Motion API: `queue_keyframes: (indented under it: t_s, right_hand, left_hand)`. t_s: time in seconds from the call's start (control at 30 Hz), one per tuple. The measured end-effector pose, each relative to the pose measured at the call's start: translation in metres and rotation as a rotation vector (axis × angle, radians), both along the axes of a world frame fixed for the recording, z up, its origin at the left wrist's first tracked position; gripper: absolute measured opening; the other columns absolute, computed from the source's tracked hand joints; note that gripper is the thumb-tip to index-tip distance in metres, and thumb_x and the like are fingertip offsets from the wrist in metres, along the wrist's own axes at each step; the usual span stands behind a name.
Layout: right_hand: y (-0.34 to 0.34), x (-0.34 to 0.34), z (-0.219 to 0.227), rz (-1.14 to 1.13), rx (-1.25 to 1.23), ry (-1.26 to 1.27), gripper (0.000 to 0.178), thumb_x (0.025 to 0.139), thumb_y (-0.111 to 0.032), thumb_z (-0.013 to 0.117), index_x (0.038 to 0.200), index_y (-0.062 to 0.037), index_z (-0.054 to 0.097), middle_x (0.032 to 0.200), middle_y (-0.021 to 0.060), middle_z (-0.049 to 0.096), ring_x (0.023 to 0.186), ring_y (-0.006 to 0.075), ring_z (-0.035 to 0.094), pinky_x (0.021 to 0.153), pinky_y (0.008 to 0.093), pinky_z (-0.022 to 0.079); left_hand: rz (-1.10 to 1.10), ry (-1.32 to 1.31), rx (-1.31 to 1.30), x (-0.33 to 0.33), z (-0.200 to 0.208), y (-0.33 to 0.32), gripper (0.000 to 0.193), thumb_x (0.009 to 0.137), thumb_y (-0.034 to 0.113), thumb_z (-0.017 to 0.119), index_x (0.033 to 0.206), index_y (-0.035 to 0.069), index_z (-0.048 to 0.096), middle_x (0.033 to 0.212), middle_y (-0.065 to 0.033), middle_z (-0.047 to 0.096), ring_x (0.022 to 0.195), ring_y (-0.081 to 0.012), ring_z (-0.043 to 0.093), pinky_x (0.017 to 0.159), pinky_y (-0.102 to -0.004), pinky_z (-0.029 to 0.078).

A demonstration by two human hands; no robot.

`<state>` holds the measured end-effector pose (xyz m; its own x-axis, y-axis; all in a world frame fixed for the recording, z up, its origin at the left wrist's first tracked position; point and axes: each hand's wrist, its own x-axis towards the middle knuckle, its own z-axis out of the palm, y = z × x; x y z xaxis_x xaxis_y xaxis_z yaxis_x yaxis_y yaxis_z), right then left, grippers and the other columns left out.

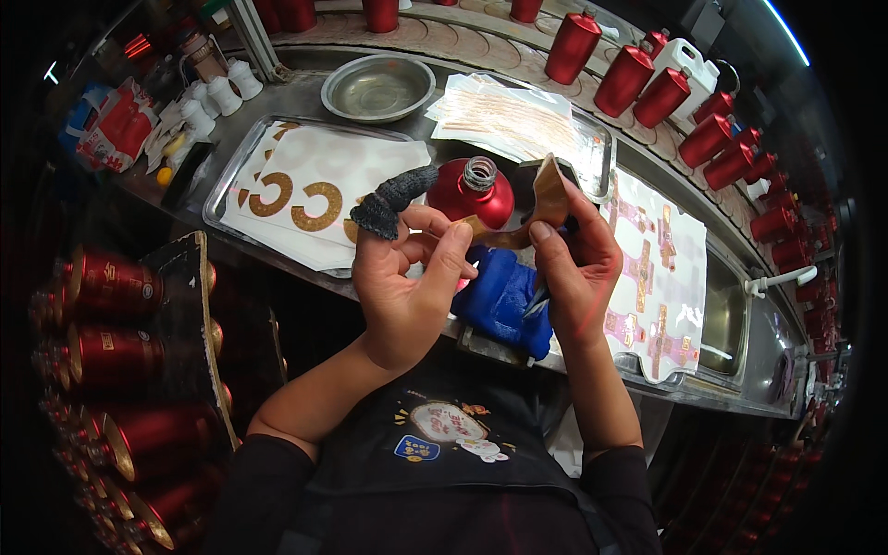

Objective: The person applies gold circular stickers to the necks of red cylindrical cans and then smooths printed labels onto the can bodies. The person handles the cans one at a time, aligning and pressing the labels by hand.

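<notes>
My left hand [407, 264] pinches one end of a gold curved strip [504, 231], thin like a decal, between thumb and fingers. A black textured cover sits over its index finger [393, 201]. At the other end my right hand [578, 268] grips the strip's raised, wider part [551, 192]. A slim grey pointed tool [536, 301] shows below the right palm; whether that hand holds it cannot be seen. Just behind the strip is a glossy red bottle [495, 199] with a bare threaded neck. Blue cloth-like padding [499, 287] lies below the hands.
A metal tray [222, 199] at left bears white sheets with gold C-shaped decals [316, 205]. Behind stand a steel bowl [379, 88] and patterned sheets [504, 116]. More decal sheets [689, 277] lie right, by a sink [726, 324]. Red bottles [624, 81] line the conveyor; others [116, 361] fill the left rack.
</notes>
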<state>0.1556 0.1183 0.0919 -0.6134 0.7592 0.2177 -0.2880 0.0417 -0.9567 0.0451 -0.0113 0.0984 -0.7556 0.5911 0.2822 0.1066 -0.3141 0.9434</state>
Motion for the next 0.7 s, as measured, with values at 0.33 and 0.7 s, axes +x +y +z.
queue_keyframes:
  t_s: [0.33, 0.7]
  right_hand:
    - [0.015, -0.036, -0.023, -0.008, 0.139, -0.039, 0.061, 0.092, 0.0, 0.067, 0.149, 0.0022, 0.046, 0.146, 0.0113, 0.055, 0.119, 0.0119, 0.059, 0.093, 0.0235, 0.051]
    - [0.006, -0.03, -0.016, 0.032, -0.041, -0.126, 0.074, 0.091, -0.004, 0.072, 0.156, 0.0001, 0.034, 0.143, 0.0082, 0.054, 0.078, 0.0017, 0.061, 0.065, 0.0158, 0.046]
  left_hand:
    - [0.051, -0.151, -0.125, -0.043, -0.013, 0.009, 0.049, 0.092, -0.004, 0.066, 0.137, 0.002, 0.046, 0.094, -0.003, 0.06, 0.071, -0.0063, 0.058, 0.061, -0.0198, 0.047]
    - [-0.211, -0.37, -0.001, -0.037, -0.027, 0.016, 0.063, 0.094, 0.014, 0.073, 0.143, -0.006, 0.038, 0.14, -0.0178, 0.053, 0.131, -0.0225, 0.052, 0.113, -0.0358, 0.04]
